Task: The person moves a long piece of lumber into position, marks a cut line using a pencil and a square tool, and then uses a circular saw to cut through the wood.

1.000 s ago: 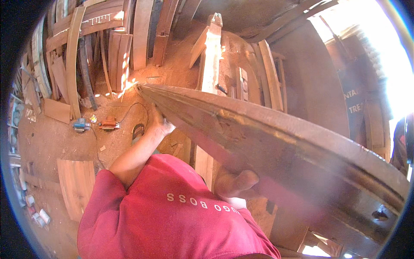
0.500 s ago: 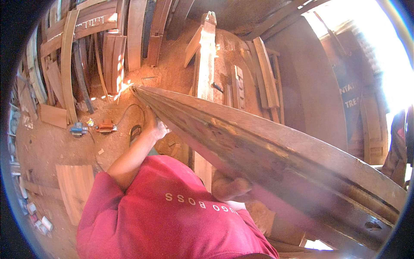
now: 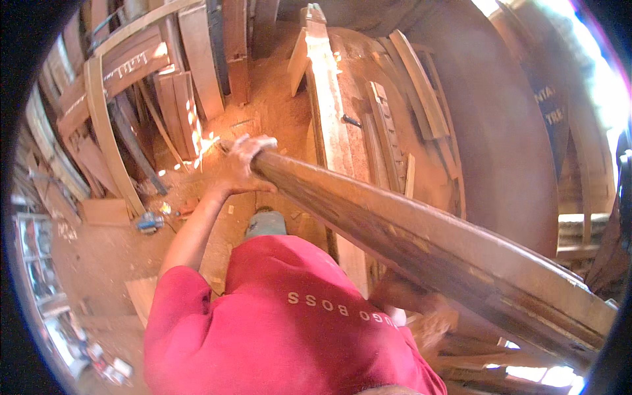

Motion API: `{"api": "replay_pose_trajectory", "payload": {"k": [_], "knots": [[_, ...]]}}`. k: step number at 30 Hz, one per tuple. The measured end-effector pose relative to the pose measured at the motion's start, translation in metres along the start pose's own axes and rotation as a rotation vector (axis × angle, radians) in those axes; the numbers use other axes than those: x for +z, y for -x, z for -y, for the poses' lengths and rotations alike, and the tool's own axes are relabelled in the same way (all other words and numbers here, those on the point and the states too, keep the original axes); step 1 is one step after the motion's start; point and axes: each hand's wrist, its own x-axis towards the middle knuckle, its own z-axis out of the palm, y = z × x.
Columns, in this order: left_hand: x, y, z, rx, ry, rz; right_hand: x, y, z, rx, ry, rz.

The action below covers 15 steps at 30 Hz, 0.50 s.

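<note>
A long, dark brown wooden plank with grooved edges (image 3: 395, 237) slants across me from the upper left to the lower right. My left hand (image 3: 247, 168) is closed over it near its far end, fingers on the upper edge and thumb along the side. Below the plank, beside my red shirt, my right hand (image 3: 431, 316) is blurred by motion; whether it still grips the wood cannot be made out. Beneath the plank runs a pale timber beam (image 3: 329, 112) with a small black-handled object (image 3: 351, 120) on it.
Boards (image 3: 105, 131) lean in stacks at upper left. A blue power tool (image 3: 150, 222) lies on the sawdust-covered floor (image 3: 99, 257). More timber pieces (image 3: 421, 92) lie right of the beam. A large brown panel (image 3: 500, 145) stands at right, with small containers (image 3: 99, 362) at lower left.
My left hand has risen and shifted right onto the plank's upper edge. The plank looks narrower, turned more edge-up. My right hand has moved rightward and is blurred. The view has shifted.
</note>
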Motion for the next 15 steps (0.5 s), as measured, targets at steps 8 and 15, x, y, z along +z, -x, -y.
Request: {"api": "replay_pose_trajectory", "payload": {"k": [8,15], "knots": [[0.053,-0.05,0.024,0.48,0.2,0.303,-0.033,0.006,0.012,-0.061,-0.237,-0.18],[0.117,-0.05,-0.021,0.61,0.258,0.492,-0.035,0.05,0.039,-0.078,0.607,-1.216]]}}
